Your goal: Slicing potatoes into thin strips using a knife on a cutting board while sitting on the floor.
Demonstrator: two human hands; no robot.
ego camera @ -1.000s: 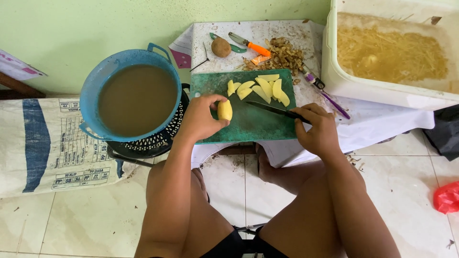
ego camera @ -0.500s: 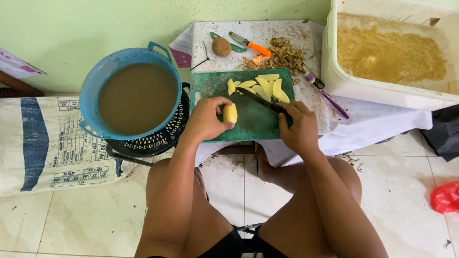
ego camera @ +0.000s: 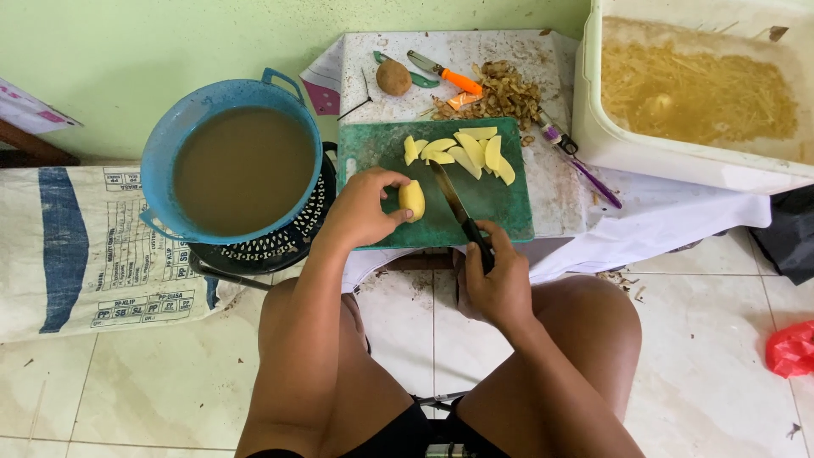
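My left hand [ego camera: 360,210] grips a peeled yellow potato piece [ego camera: 413,200] and holds it down on the green cutting board [ego camera: 500,208]. My right hand [ego camera: 494,284] is closed around the black handle of a knife [ego camera: 454,202], whose blade lies on the board just right of the potato piece. Several cut potato slices [ego camera: 462,153] lie at the far side of the board.
A blue pot of brown liquid [ego camera: 233,165] sits on a black stand at the left. An unpeeled potato [ego camera: 393,77], orange-handled peeler [ego camera: 445,73] and peelings [ego camera: 500,93] lie behind the board. A white tub [ego camera: 699,93] stands right; a printed sack [ego camera: 93,254] lies left.
My right hand has swung the knife from the right side of the board towards the middle, its blade now beside the potato piece. My left hand has kept hold of the piece.
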